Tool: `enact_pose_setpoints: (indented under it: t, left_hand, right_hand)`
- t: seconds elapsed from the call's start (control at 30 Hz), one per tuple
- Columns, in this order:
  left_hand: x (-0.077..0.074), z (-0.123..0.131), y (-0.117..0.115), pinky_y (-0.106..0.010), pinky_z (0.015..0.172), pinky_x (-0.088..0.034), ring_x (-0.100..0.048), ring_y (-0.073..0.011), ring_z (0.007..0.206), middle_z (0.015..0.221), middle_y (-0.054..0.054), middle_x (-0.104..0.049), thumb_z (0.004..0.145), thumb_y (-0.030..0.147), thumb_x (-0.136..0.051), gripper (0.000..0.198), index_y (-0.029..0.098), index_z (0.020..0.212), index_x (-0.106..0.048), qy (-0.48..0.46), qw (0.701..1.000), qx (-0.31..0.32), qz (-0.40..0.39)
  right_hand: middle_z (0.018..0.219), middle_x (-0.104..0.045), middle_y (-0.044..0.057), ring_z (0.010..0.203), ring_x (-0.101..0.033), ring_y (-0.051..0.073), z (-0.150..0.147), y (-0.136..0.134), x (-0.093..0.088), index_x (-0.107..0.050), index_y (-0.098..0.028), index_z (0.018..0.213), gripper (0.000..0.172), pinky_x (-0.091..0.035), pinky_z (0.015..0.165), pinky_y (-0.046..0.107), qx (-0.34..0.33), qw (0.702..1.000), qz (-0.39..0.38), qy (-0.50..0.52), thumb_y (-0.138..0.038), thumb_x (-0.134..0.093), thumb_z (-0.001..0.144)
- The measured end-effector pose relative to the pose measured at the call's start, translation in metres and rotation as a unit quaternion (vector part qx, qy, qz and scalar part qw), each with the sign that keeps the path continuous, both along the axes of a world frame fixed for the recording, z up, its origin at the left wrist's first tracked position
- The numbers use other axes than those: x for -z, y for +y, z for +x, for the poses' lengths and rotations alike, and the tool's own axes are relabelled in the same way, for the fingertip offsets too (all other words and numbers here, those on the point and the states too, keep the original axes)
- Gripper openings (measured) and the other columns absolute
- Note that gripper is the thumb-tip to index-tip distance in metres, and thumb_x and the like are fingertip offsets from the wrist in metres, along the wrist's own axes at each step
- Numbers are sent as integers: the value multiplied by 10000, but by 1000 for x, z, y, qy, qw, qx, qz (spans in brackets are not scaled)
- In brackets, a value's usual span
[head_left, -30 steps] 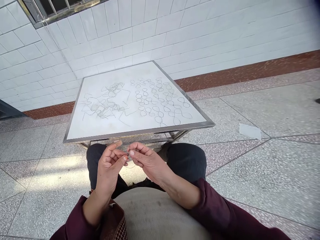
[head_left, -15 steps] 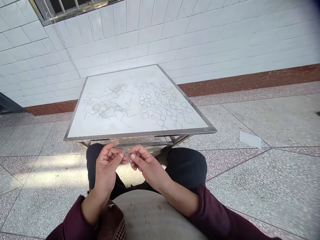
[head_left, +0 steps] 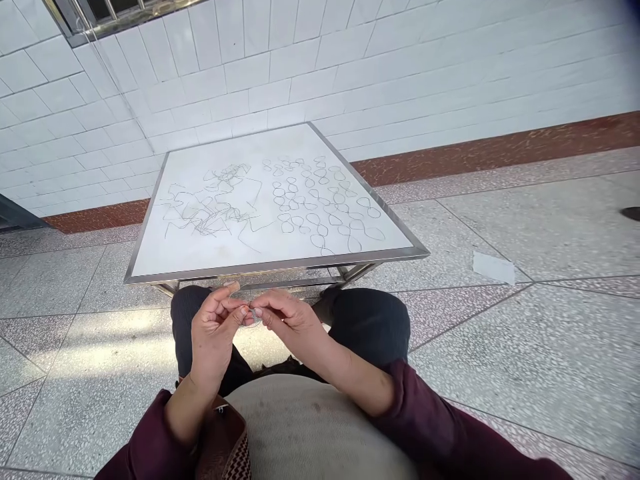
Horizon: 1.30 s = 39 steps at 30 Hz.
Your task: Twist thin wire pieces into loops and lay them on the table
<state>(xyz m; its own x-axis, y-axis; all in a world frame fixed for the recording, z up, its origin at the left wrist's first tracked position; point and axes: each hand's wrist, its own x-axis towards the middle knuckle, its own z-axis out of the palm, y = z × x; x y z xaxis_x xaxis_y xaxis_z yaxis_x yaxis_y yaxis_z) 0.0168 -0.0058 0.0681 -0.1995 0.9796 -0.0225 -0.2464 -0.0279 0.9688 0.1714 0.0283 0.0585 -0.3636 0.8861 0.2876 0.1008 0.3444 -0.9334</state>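
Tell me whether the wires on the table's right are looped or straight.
Looped: at the right of the table, the wires curve into rounded rings, many paired like figure eights.

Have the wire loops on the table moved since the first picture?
No. Judged against the table's metal rim, the wire loops lie in the same places; no shift shows either way.

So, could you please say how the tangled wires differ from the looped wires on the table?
The tangled wires are bent and angular; the looped wires are rounded. The tangled wires overlap heavily; the looped wires lie more spread out. Both look thin and dark.
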Motion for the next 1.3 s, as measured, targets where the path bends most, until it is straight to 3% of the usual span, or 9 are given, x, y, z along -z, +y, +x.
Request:
enact_pose_setpoints:
  t: [0.23, 0.47, 0.67, 0.8, 1.07, 1.3]
  left_hand:
    - [4, 1, -1, -265, 644, -559, -648, -115, 663, 787, 9, -681, 800, 239, -738, 332, 204, 1116, -642, -12, 1000, 9, -1]
    - [1, 2, -2, -238, 600, -517, -596, -94, 616, 749, 36, -612, 778, 213, -729, 304, 208, 1071, -648, -43, 999, 1, -19]
    - [5, 2, -2, -236, 593, -505, -587, -101, 620, 744, 26, -620, 769, 204, -730, 286, 209, 1047, -661, -36, 999, 1, 2]
    - [8, 3, -4, -238, 596, -505, -583, -100, 626, 766, 21, -616, 773, 208, -732, 272, 216, 1039, -676, -29, 1000, -2, 5]
    - [6, 6, -6, -235, 608, -509, -570, -96, 643, 764, 31, -584, 776, 231, -743, 374, 240, 1142, -664, -39, 999, -17, -5]
    - [1, 6, -7, -240, 596, -500, -583, -111, 645, 733, 32, -586, 740, 236, -747, 410, 228, 1142, -664, -61, 997, -11, -39]
  right_hand:
    - [766, -649, 38, 713, -555, 167, -1, 0, 2, -668, -237, 896, 204, -426, 640, 291, 9, 986, 135, -93, -161, -485, 947]
    - [768, -609, 37, 697, -564, 167, -3, -4, 5, -642, -213, 937, 158, -460, 653, 287, 29, 972, 165, -164, -135, -505, 919]
    - [802, -609, 33, 713, -570, 154, -1, -2, 7, -609, -206, 979, 174, -479, 647, 265, 27, 963, 221, -154, -108, -471, 940]
    - [811, -617, 31, 734, -580, 153, 1, -2, 7, -616, -209, 946, 167, -478, 656, 266, 33, 965, 206, -158, -115, -478, 945]
    - [782, -593, 14, 709, -574, 154, -4, -6, 6, -602, -216, 891, 120, -465, 601, 257, 25, 990, 79, -114, -113, -541, 905]
    - [822, -608, 24, 771, -600, 174, -3, -8, 9, -602, -227, 1005, 136, -488, 652, 283, 36, 991, 77, -108, -134, -561, 914]
